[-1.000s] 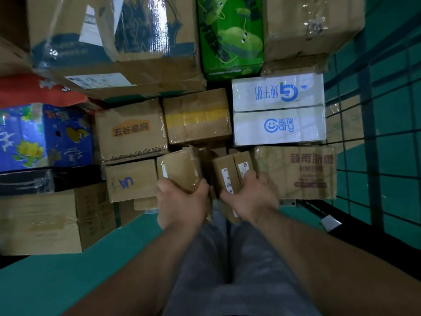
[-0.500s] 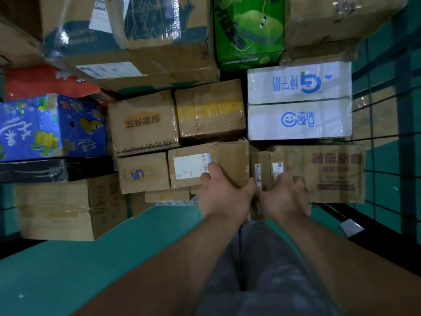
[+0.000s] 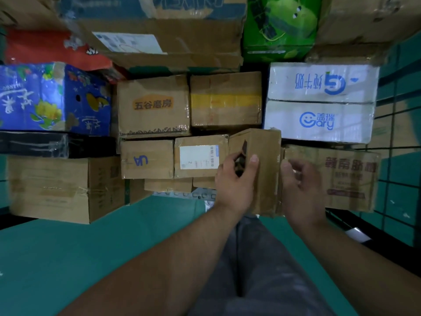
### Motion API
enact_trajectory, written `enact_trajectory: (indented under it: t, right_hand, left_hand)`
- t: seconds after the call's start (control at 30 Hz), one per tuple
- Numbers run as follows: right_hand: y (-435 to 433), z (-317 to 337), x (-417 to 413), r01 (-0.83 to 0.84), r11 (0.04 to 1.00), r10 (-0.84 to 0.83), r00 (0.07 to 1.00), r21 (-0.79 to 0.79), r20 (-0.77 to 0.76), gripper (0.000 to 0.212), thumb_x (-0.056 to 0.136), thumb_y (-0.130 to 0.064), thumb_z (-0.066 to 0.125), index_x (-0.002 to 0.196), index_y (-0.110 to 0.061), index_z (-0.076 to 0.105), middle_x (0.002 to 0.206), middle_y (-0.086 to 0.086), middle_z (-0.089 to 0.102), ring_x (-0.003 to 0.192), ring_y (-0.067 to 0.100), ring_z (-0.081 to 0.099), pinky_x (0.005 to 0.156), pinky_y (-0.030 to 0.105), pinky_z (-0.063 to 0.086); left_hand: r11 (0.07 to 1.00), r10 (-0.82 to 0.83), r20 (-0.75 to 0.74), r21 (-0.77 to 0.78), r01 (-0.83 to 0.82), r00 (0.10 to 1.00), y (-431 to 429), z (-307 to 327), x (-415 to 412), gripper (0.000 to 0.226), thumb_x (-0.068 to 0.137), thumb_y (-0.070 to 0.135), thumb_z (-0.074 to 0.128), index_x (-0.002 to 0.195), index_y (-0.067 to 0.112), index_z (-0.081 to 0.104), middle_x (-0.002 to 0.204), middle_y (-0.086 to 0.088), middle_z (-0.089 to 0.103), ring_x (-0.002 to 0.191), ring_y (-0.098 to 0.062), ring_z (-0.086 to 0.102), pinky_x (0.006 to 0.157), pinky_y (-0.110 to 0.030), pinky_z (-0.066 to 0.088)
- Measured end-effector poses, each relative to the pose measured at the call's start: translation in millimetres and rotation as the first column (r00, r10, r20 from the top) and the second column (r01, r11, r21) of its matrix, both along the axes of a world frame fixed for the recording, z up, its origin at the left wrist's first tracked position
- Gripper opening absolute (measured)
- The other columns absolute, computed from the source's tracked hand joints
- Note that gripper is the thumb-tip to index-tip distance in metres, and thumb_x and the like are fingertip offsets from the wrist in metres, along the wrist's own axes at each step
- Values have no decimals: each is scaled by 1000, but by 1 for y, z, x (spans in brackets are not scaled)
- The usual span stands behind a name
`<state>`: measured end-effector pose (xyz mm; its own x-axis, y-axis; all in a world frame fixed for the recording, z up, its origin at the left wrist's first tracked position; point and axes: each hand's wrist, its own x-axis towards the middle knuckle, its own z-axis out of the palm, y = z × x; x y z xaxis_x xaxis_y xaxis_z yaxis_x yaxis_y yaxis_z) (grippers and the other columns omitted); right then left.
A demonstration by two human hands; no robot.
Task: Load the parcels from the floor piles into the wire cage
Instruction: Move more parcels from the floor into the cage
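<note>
My left hand [image 3: 237,181] grips a small plain brown parcel [image 3: 264,153], thumb on its front face, at the lower row of the stack. The parcel stands slightly tilted, touching a brown parcel with a white label [image 3: 198,156] on its left. My right hand [image 3: 300,185] hovers at the gripped parcel's right edge with fingers loosely curled; blur hides whether it holds anything. A thin brown edge [image 3: 282,179] shows between hand and parcel. The wire cage [image 3: 401,92] has its mesh wall on the right.
Stacked boxes fill the cage: a UA box [image 3: 145,159], a brown box with red print [image 3: 348,179] to the right, two white boxes [image 3: 319,101] above it, and blue [image 3: 52,96] and green [image 3: 280,26] boxes. Green floor [image 3: 68,258] lies in front.
The labelled parcel now sits in the row beside the UA box. My left hand has shifted right onto the plain brown parcel. My right hand's fingers have loosened.
</note>
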<state>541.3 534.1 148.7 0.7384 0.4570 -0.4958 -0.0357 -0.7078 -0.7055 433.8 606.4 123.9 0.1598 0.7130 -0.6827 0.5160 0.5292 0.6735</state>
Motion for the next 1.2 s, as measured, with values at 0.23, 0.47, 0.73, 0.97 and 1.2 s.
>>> enact_trajectory:
  t: [0.23,0.47,0.73,0.97,1.2]
  right_hand:
    - [14,27,-50,-424,856,432,901,-297,-39,111,78,-57,74,154,-52,-6,153,-4,30,122,25,58,95,40,50]
    - [14,19,-63,-381,819,453,888,-428,75,112,83,-54,69,149,-58,-22,153,-1,25,116,34,60,89,45,51]
    - [21,19,-74,-360,814,456,882,-455,117,106,85,-61,61,148,-56,-25,151,6,26,124,32,52,96,46,49]
    - [38,-6,-91,-367,816,464,877,-447,126,110,88,-57,64,149,-52,-27,155,9,21,137,31,40,96,45,50]
    - [65,-53,-74,-428,790,490,871,-439,33,101,92,-63,52,151,-48,-28,164,12,-3,153,35,5,122,54,22]
  left_hand:
    - [981,-191,-184,-11,193,964,47,-26,-48,23,100,30,52,117,22,64,118,-2,67,114,-27,63,93,-39,53]
    - [87,-712,-702,-73,993,10,101,-102,-52,133,79,73,65,156,14,-25,168,-19,-13,155,-36,-13,123,-56,-13]
    - [-30,-668,-743,-30,999,-43,116,-119,-55,143,61,80,71,161,13,-7,159,-16,21,147,-35,22,125,-51,12]
    - [-151,-668,-735,-15,988,-114,108,-108,-81,121,82,70,57,159,13,-16,167,-18,5,155,-35,2,127,-51,2]
    - [266,-593,-769,91,960,237,105,-97,-151,109,74,79,63,149,6,28,144,-26,37,138,-44,30,121,-61,18]
